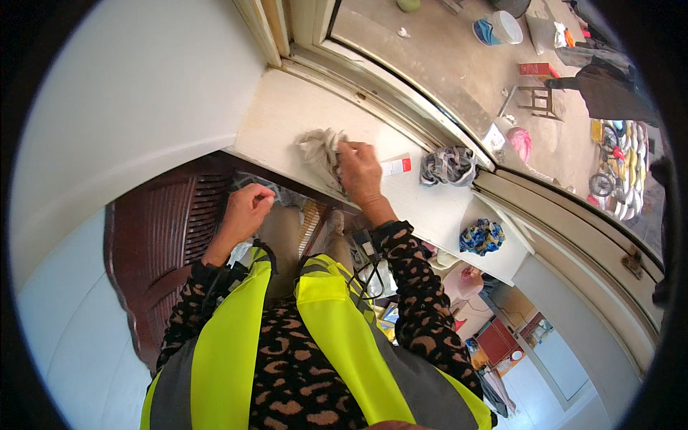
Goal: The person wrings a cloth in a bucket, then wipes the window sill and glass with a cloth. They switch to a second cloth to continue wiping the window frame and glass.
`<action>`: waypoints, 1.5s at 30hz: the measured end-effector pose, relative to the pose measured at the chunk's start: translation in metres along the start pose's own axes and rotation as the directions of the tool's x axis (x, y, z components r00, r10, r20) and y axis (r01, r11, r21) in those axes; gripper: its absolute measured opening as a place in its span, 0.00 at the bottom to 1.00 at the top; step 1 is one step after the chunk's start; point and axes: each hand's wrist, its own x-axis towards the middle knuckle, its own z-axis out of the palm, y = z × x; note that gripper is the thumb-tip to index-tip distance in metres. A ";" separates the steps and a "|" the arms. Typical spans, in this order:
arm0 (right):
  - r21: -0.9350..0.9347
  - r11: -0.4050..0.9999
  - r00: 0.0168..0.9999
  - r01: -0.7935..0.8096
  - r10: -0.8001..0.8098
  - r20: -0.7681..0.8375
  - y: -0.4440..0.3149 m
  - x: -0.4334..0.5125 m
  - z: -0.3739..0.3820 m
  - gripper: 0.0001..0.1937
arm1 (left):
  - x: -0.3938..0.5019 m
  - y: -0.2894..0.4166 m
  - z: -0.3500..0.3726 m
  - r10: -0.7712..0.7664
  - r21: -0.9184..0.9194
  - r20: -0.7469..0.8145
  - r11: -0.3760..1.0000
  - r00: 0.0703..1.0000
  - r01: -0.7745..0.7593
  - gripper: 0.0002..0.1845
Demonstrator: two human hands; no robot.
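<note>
On the white windowsill (274,118), my right hand (361,173) grips a crumpled off-white cloth (321,150). The cloth lies bunched on the sill's surface, partly hidden behind my fingers. My left hand (244,215) hangs in front of the sill's edge, its fingers curled in and nothing seen in them. Just right of my right hand lies a small white and red packet (396,167). Beyond it, a grey patterned cloth bundle (448,166) rests against the window frame (376,70).
A blue and yellow patterned scrunchie (482,237) sits toward the sill's right end. Below on the left stands a dark wooden slatted bench (161,236). Outside the glass are a white and blue bucket (502,28) and a small wooden stool (540,101).
</note>
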 end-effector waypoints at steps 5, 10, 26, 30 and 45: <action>0.053 0.992 0.993 0.116 -0.114 -0.038 0.013 -0.015 0.028 0.15 | 0.018 -0.030 0.031 0.192 -0.124 -0.160 0.969 0.968 -0.212 0.04; 0.136 0.964 0.971 0.230 -0.219 -0.090 0.033 -0.030 0.041 0.14 | 0.030 -0.061 0.078 0.462 -0.052 -0.397 0.851 0.793 -0.522 0.03; -0.458 0.837 0.815 0.301 -0.475 -0.331 0.105 -0.057 -0.101 0.22 | -0.026 -0.046 0.205 0.493 0.117 -0.538 0.847 0.683 -0.519 0.19; -0.555 0.819 0.918 0.146 -0.321 -0.233 0.178 -0.066 -0.130 0.17 | -0.016 -0.037 0.214 0.666 0.477 -0.462 0.743 0.586 -0.469 0.29; -0.104 0.992 0.834 0.075 -0.120 -0.539 0.177 -0.133 -0.149 0.15 | 0.064 0.013 0.248 0.805 0.780 -0.282 0.509 0.522 -0.364 0.24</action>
